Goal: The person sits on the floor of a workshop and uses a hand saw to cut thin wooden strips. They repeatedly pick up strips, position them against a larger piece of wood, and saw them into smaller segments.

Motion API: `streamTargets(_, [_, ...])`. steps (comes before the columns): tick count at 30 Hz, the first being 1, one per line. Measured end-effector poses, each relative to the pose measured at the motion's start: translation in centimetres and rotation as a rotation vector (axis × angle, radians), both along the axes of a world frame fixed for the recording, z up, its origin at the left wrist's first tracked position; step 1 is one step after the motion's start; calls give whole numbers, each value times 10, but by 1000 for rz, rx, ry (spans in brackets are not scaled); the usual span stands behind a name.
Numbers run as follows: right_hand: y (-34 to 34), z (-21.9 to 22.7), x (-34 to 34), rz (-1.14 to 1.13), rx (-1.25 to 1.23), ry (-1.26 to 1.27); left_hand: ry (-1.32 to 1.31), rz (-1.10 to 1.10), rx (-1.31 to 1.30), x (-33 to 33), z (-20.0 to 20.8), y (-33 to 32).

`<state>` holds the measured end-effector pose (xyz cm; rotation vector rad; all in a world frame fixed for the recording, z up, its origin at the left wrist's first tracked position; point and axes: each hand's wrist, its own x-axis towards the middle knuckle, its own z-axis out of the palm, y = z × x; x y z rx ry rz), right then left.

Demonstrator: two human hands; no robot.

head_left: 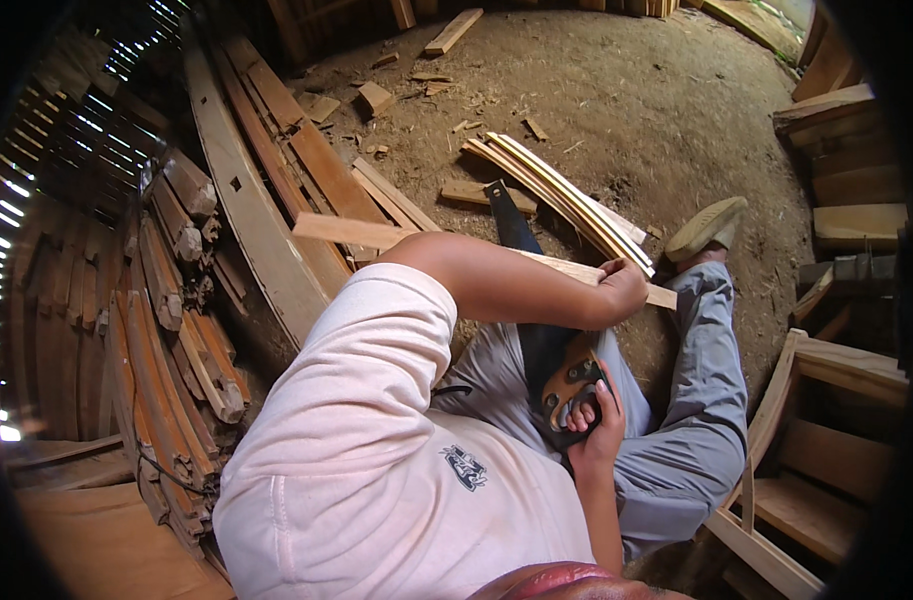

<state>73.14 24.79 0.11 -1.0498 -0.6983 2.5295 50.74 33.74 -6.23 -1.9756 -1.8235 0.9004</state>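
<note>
My left arm reaches across my body, and my left hand (624,290) is closed around a long, thin wooden strip (343,231) near its right end. The strip lies crosswise over my lap, its middle partly hidden by my forearm. My right hand (598,425) grips the brown wooden handle of a handsaw (545,350). The saw's dark blade points away from me and runs under my left forearm, with its tip showing beyond. Whether the teeth touch the strip cannot be made out, as my arm covers the crossing.
Long planks (253,215) and stacked timber (176,400) fill the left side. A bundle of thin strips (566,205) lies on the dirt floor ahead, with offcuts (375,97) farther off. My shoe (704,230) and a wooden frame (773,400) are at right.
</note>
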Motion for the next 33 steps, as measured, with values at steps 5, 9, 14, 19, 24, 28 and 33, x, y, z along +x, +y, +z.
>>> streamTargets(5, [-1,1,-3,7,23,-29,41,18,26,17,-15,-2])
streamTargets(9, [-1,-1,-1,-9,8,-34,-109,31,32,30,0,-7])
streamTargets(14, [2,1,1,-2,-31,-40,-276,73,190,33,0,-14])
streamTargets(19, [6,6,3,-18,-92,-16,-465,-43,368,16,19,-24])
streamTargets(24, [6,0,3,-11,-107,9,-721,18,519,0,30,-27])
streamTargets(28, [5,0,2,-20,-135,31,-1013,235,624,-1,46,-33])
streamTargets(33, [2,-10,0,-126,-76,-51,-1177,291,687,-3,44,-39])
